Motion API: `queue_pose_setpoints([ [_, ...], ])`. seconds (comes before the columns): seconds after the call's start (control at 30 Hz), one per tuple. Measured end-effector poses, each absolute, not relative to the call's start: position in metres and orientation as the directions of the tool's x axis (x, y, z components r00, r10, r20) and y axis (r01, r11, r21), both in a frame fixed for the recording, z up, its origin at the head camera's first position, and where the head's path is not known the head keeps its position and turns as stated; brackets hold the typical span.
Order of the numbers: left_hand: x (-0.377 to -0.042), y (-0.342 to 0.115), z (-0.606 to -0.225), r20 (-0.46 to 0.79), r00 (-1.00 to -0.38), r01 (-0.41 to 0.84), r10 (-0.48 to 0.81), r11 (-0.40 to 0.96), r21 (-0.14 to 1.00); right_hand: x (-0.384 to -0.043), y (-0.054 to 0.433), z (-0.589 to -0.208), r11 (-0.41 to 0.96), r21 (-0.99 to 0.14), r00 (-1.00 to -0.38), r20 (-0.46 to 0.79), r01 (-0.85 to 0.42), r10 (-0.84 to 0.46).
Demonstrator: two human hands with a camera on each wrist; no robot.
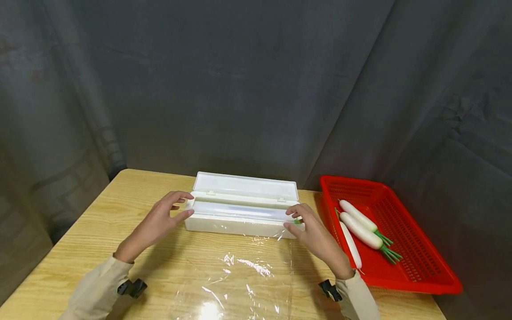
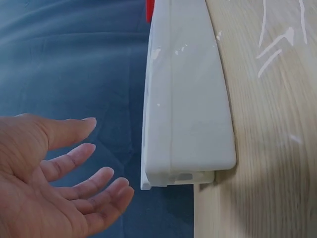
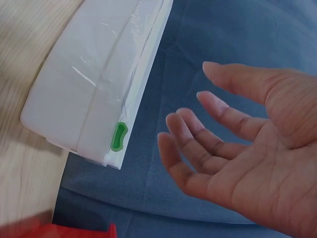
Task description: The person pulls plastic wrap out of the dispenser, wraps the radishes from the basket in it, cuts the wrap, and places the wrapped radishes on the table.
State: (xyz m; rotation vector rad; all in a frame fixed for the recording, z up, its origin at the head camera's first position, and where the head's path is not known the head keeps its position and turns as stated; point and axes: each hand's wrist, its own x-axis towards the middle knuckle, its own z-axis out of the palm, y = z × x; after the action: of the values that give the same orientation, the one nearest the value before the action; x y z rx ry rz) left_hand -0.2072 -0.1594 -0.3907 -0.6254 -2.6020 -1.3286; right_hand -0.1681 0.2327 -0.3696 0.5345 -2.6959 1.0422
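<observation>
A long white cling film dispenser box (image 1: 236,225) lies across the table with its lid (image 1: 246,186) tipped back, showing the roll (image 1: 240,210) inside. Clear film (image 1: 236,275) runs from the box toward the near table edge. My left hand (image 1: 162,218) is at the box's left end, thumb and fingers spread and holding nothing; the left wrist view shows the hand (image 2: 64,183) apart from the box. At the right end, my right hand (image 1: 310,226) hovers with loosely bent fingers, near a small green slider (image 3: 119,137) on the box's edge. The right palm holds nothing.
To the right, a red plastic basket (image 1: 416,249) holds several white radishes, two with green stalks, among them a thick radish (image 1: 361,230) and a thin one (image 1: 351,245). Behind the wooden table (image 1: 132,195) hangs a dark grey curtain (image 1: 224,89).
</observation>
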Motion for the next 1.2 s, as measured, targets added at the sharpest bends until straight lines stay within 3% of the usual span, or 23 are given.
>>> queue_pose_setpoints([
  [0.2, -0.211, -0.163, -0.399, 0.315, -0.902, 0.428, 0.294, 0.532, 0.73, -0.167, 0.234, -0.371, 0.731, -0.585, -0.93, 0.307, -0.351, -0.202],
  [0.5, -0.217, -0.162, -0.406, 0.267, -0.904, 0.414, 0.334, 0.528, 0.741, -0.168, 0.237, -0.378, 0.805, -0.48, -0.906, 0.393, -0.349, -0.159],
  [0.9, -0.221, -0.163, -0.415, 0.252, -0.913, 0.393, 0.322, 0.519, 0.759, -0.175, 0.242, -0.384, 0.812, -0.523, -0.954, 0.27, -0.261, -0.132],
  [1.2, -0.225, -0.165, -0.421, 0.279, -0.914, 0.399, 0.293, 0.535, 0.745, -0.178, 0.242, -0.389, 0.812, -0.519, -0.954, 0.265, -0.266, -0.143],
])
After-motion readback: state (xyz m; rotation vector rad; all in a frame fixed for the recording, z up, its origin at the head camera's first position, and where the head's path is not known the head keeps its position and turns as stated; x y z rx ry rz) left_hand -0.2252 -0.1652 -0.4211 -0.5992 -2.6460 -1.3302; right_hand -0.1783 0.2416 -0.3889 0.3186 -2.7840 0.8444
